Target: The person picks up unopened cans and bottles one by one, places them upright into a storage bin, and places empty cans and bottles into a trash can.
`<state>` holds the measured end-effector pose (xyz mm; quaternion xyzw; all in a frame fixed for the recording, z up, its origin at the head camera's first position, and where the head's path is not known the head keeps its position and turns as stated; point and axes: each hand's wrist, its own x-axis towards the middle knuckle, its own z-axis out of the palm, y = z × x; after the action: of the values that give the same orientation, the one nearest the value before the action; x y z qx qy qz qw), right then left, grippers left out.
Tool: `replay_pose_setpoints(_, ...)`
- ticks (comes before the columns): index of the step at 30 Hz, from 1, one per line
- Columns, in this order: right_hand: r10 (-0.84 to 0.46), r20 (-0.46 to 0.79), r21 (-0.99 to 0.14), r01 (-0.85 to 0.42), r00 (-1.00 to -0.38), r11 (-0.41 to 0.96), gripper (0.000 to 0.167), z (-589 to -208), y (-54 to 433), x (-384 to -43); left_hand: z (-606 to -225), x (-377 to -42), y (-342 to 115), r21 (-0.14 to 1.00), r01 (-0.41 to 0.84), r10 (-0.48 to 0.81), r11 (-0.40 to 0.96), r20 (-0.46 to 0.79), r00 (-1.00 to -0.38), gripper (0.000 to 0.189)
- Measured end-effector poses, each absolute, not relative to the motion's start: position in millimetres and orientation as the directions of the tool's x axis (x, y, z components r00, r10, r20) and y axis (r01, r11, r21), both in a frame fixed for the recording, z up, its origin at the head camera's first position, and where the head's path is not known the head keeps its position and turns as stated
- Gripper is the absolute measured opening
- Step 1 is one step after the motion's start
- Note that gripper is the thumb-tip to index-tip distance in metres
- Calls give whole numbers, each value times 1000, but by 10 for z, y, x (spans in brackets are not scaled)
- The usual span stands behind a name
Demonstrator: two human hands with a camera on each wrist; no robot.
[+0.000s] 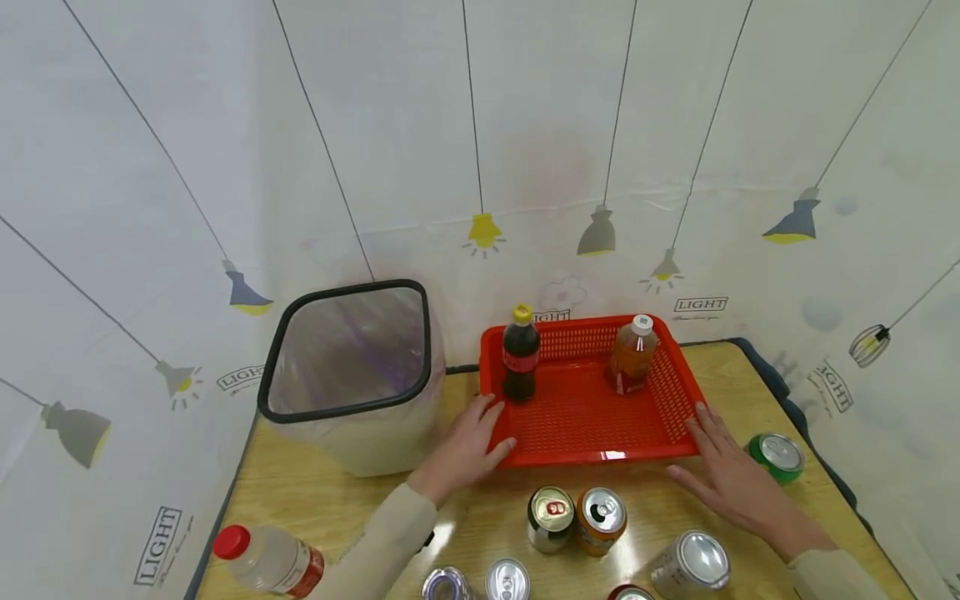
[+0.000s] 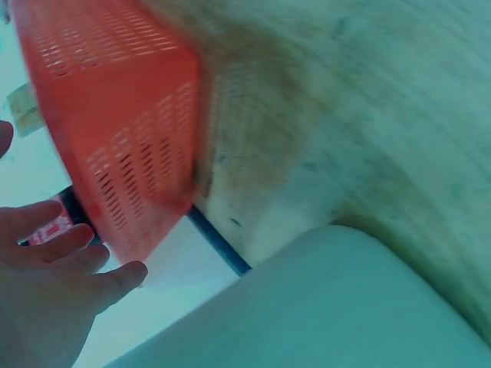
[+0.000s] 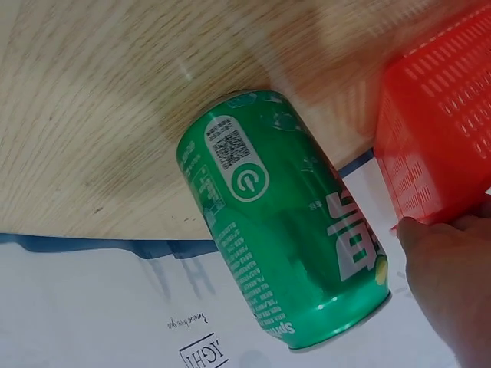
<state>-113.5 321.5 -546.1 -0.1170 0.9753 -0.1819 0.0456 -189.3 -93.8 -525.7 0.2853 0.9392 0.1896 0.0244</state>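
A red plastic basket with perforated walls sits on the wooden table. Inside it stand a dark cola bottle with a yellow cap, at the left, and an orange-labelled bottle with a white cap, at the right. My left hand touches the basket's left rim, fingers extended and thumb apart. At the opposite rim, my right hand lies with fairly straight fingers touching the edge. A green Sprite can stands just beyond the right hand; the right wrist view shows it large beside the basket.
A lined bin with a black rim stands left of the basket. Nearer me are a gold-topped can, an orange can, a silver can and several others. A red-capped clear bottle lies by my left forearm.
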Motion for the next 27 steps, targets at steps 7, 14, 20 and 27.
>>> replay_pose_setpoints(7, -170, -63, -440, -126, -983, 889, 91, -5379, 3268, -1202, -5402, -1810, -959, 275, 551, 552, 788, 80, -830, 66)
replay_pose_setpoints(14, -114, -73, -442, -70, -991, 894, 100, -5399, 3194, -1336, -5473, -1743, -964, 229, 550, 541, 803, 105, -834, 71)
replay_pose_setpoints(20, -102, -109, -444, -44, -989, 895, 104, -5446, 3161, -1368, -5538, -1696, -988, 173, 558, 538, 812, 149, -830, 71)
replay_pose_setpoints(27, -127, -122, -448, -59, -984, 892, 103, -5448, 3118, -1333, -5525, -1593, -1051, 217, 538, 515, 814, 157, -843, 71)
